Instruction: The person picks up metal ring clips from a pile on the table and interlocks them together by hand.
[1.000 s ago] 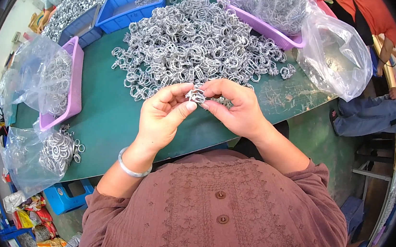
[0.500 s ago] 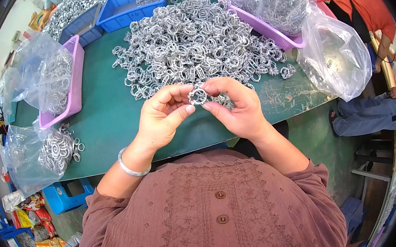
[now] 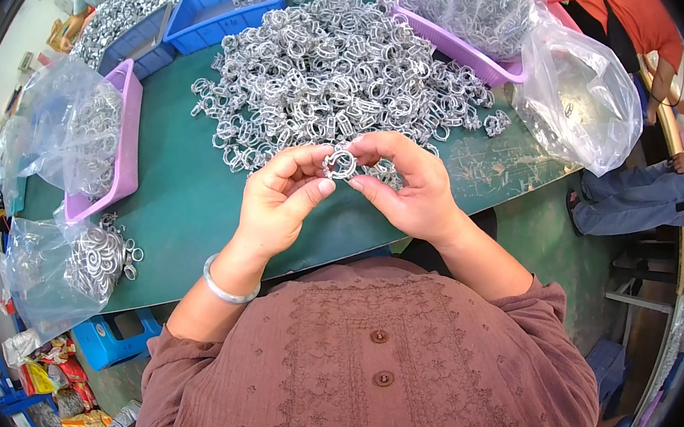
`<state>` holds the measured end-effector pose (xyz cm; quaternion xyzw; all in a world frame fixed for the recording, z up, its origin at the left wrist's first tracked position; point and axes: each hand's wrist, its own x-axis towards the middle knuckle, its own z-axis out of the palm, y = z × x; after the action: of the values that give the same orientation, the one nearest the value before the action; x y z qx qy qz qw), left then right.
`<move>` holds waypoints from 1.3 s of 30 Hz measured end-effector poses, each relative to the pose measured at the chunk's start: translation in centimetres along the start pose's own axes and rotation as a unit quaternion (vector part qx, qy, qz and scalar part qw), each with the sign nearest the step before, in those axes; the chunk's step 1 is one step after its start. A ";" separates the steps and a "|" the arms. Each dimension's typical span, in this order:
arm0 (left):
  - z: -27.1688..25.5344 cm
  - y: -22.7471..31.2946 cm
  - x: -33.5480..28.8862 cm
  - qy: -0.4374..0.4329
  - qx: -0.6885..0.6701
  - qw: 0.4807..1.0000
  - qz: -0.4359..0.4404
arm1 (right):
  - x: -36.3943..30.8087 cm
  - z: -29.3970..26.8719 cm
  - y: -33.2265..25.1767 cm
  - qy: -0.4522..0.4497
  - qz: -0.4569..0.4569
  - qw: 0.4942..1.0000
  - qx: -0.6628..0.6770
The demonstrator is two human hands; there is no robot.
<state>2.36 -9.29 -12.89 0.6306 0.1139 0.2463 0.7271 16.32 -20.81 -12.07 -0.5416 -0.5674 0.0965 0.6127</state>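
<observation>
We see a brown blouse of lightly wrinkled cloth. Down its front go three round brown buttons, and on both sides of them there is embroidery with small flower shapes. The sleeves end near the elbows. Around the left wrist we notice a smooth, pale bracelet.

We see a silvery ring, green tabletop, lilac tray, blue bin and brown blouse with floral embroidery.

The left hand and right hand are holding a grey ring above the tabletop, near its front edge. A purple basket is standing toward its left edge.
</observation>
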 end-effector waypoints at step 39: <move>0.1 0.7 -0.2 -0.016 0.117 0.988 0.104 | -0.3 0.0 -0.5 -0.010 0.011 1.000 -0.001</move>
<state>2.06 -9.44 -12.26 0.7236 0.0643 0.2957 0.6203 16.00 -21.18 -11.89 -0.5475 -0.5676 0.1082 0.6052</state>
